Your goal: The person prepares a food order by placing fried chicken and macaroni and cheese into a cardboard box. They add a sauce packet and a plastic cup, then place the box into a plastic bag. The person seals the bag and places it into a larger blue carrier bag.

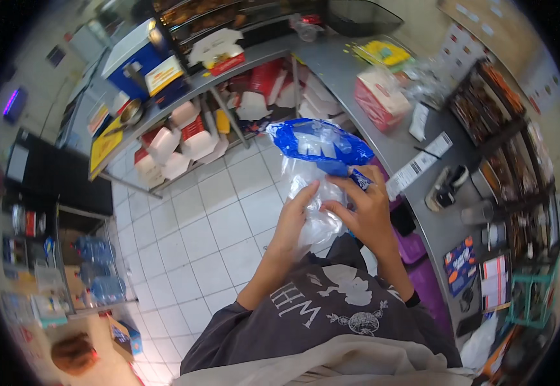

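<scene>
A transparent plastic bag [321,227] with a blue and white printed end [321,142] is held in front of my chest, above the tiled floor. My left hand [292,219] grips its near side, thumb on top and the other fingers hidden by the plastic. My right hand [369,210] holds the opposite side, its thumb and index finger at the crumpled film. A blue printed flap [359,178] shows between the right fingers. What the bag contains cannot be made out.
On the right, a grey counter [371,111] carries a red-and-white box pack [381,99], a tape-like white strip [420,164] and a dark rack [487,106]. Folded cartons [183,140] fill the shelf under the left table. Water jugs [101,270] stand at far left.
</scene>
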`<state>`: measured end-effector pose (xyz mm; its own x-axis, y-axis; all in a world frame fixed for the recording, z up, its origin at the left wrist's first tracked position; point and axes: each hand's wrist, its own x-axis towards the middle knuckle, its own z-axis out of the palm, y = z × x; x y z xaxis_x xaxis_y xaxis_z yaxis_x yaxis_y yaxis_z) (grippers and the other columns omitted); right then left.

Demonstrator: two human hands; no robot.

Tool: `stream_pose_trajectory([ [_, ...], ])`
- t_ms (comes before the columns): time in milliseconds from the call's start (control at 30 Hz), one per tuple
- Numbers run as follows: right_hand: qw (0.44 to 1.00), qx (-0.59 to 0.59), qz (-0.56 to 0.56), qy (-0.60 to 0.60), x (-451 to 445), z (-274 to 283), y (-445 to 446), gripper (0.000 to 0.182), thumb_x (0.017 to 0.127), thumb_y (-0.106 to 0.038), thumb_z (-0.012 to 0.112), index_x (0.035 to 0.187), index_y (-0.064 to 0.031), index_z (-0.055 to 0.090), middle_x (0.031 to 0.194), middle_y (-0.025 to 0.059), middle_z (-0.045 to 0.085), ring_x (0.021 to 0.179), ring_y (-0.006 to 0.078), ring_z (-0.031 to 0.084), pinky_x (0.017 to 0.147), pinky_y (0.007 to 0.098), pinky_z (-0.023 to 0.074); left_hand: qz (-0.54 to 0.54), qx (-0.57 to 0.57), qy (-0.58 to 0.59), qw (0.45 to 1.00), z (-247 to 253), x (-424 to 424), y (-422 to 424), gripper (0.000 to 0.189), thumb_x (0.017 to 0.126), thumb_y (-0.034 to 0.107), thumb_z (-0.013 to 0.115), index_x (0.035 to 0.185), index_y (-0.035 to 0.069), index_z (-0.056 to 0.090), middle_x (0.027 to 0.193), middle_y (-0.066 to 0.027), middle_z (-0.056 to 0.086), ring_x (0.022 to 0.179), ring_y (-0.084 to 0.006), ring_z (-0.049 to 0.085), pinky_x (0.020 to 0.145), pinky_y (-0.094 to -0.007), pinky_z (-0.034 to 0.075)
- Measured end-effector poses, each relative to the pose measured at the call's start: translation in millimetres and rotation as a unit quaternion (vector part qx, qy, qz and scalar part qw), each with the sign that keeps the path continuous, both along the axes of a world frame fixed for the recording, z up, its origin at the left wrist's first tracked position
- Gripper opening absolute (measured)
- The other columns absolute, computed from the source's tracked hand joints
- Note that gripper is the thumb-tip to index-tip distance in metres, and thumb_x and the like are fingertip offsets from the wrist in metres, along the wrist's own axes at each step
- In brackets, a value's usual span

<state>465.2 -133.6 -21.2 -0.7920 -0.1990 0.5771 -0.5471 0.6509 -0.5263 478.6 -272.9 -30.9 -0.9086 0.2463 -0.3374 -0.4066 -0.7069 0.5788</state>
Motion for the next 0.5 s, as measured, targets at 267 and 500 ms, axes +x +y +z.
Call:
stream_pose_trajectory([
  [267,0.978,-0.144,-0.137,-0.057,22,-17,64,0.009,0.065,-0.007,0.069,0.072,-0.0054,0.064,0.089,0.0111,0.06,0.087,0.0266,0.055,0.087,0.0371,0.0375,-0.111,0.039,-0.004,0.993,-13,-22,59,0.035,0.089,0.023,0.044,0.116,0.0,0.045,0.103,-0.0119,0.057,0.089,-0.0193,0.059,0.072,-0.0303,0.05],
  [500,0.959,-0.277,-0.049,-0.01,65,0,156,0.011,0.071,-0.01,0.066,0.078,-0.0063,0.059,0.09,0.0114,0.056,0.091,0.0259,0.051,0.088,0.0438,0.0337,-0.182,0.177,0.105,0.962,-50,-57,141,0.042,0.087,0.023,0.047,0.123,0.004,0.039,0.119,-0.0128,0.048,0.102,-0.025,0.053,0.084,-0.0396,0.048],
])
